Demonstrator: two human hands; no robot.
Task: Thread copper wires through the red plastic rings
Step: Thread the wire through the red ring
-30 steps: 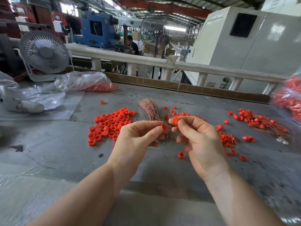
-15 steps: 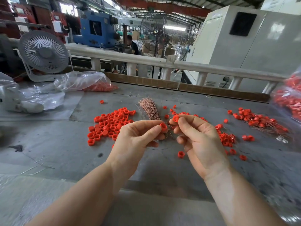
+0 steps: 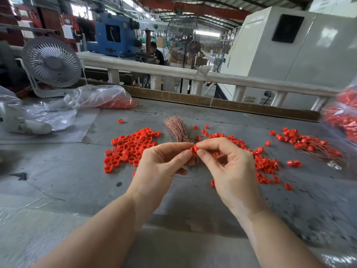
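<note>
Head view. Worktop [image 3: 58, 182] lying grey, bare band running along near edge; low wooden lip bounding far edge. Left hand [image 3: 160, 167] and right hand [image 3: 229, 171] meeting above centre, fingers of both pinching one red ring [image 3: 193, 149]; whether wire is passing through it cannot be told. Copper wire bundle [image 3: 176, 128] lying behind hands, long axis running away from viewer, far end fanning out. Loose rings [image 3: 131, 147] heaping left; threaded rings [image 3: 305, 144] heaping right. Ring count too many to tell. One desk fan [image 3: 51, 63] standing far left.

A factory hall: blue machine [image 3: 113, 38], steel roof trusses [image 3: 193, 8], big pedestal fan [image 3: 182, 38]
</note>
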